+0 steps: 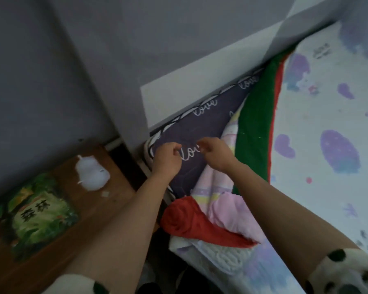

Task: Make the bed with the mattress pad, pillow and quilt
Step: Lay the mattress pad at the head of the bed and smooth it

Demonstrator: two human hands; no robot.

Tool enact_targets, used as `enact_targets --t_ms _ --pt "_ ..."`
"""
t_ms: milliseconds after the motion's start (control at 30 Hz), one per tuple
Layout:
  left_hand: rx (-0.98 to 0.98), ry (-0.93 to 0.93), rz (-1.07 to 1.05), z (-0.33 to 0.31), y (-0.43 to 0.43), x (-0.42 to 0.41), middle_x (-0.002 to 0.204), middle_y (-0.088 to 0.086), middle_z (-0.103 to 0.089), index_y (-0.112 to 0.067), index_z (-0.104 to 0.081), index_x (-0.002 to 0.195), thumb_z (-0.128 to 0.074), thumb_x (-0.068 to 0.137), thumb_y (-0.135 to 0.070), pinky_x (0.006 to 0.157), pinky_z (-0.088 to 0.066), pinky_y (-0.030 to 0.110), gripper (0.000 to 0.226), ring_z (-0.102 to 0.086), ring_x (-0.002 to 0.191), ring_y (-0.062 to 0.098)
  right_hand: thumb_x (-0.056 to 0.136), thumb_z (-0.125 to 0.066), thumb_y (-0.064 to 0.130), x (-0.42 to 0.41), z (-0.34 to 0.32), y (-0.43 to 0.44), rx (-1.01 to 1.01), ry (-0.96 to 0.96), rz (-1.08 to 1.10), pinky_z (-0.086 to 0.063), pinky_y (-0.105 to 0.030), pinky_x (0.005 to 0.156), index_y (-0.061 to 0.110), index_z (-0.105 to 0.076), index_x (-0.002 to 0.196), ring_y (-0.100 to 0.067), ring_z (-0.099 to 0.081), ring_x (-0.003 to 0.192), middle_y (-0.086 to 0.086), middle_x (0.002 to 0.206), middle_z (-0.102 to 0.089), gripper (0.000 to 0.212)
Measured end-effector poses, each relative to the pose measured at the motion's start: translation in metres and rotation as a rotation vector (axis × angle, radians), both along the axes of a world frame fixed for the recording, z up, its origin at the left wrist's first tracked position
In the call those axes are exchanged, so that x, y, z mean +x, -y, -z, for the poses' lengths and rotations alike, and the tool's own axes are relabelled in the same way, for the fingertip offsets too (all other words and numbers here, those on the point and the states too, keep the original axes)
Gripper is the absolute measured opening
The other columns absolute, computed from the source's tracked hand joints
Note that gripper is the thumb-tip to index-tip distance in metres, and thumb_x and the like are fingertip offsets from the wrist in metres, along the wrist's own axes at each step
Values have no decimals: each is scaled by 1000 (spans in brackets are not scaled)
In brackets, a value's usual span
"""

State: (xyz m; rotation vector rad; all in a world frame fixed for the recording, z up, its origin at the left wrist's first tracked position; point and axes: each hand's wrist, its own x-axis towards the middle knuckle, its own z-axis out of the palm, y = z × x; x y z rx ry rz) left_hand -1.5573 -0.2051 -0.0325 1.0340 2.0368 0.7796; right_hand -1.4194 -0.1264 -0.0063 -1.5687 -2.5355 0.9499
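**Head corner still in a tangle, most of the bed-making left**

Both hands work just below the white headboard (pixel 200 88), on a dark cloth printed with "love" (pixel 191 128) that lies against the foot of that board. The left hand (pixel 167 160) and right hand (pixel 217 155) sit close together. Each has a narrow grip, with fingers curled and seemingly pinching a bit of the dark cloth, though blur hides the fingertips. I cannot tell whether this cloth is the pillow or the mattress pad.

Going right from the headboard, the layers lie askew. A green blanket (pixel 255 124) with a red edge runs away from the board at a slant. Beyond it a pale cover with purple hearts (pixel 327 124) spreads over the rest of the bed and looks fairly flat. Nearer the person than the headboard, a red roll of cloth (pixel 185 219) and a pink bundle (pixel 232 215) are heaped at the bed's edge, not yet spread or put away.

Judging from this, one flat layer may be down, but the corner needs straightening. No plumped pillow or smoothed quilt shows.

Left of the headboard, a wooden table (pixel 119 183) holds a green book (pixel 38 213) and a white rounded object (pixel 91 172).
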Motion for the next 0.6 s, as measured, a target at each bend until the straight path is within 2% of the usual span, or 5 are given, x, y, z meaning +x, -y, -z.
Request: enact_targets --t_ms 133,333,500,533,600 --pt "-2 29 105 -2 -29 62 123 11 -64 -6 -66 118 -49 92 -2 98 -41 26 31 -58 116 24 90 -50 5 77 -1 -19 -10 -26 159 -47 -36 93 6 -66 116 -31 -61 106 -16 116 -66 30" --pt "-104 111 224 20 -68 141 127 8 -62 -11 -62 124 -51 90 -5 99 -46 35 36 -58 116 27 90 -50 3 164 20 -44 -60 -1 434 -43 -35 100 3 -61 121 -31 -56 116 -15 124 -62 32" --pt "-179 114 333 45 -93 190 141 6 -48 -15 -43 141 -58 93 -21 106 -42 40 51 -50 125 24 90 -59 17 210 61 -68 -281 -34 671 -48 -38 93 2 -47 127 -33 -56 111 -17 125 -57 42" --pt "-185 103 336 50 -97 196 141 6 -47 -15 -41 142 -59 92 -24 106 -41 40 54 -49 125 24 90 -61 19 213 68 -71 -366 -96 739 -50 -37 88 3 -45 127 -31 -57 108 -16 125 -56 44" --pt "-187 55 347 55 -105 203 141 7 -48 -17 -40 143 -61 90 -30 106 -41 40 59 -49 126 24 90 -63 17 214 75 -76 -546 -283 861 -54 -25 65 3 -46 127 -23 -62 93 -14 121 -59 43"
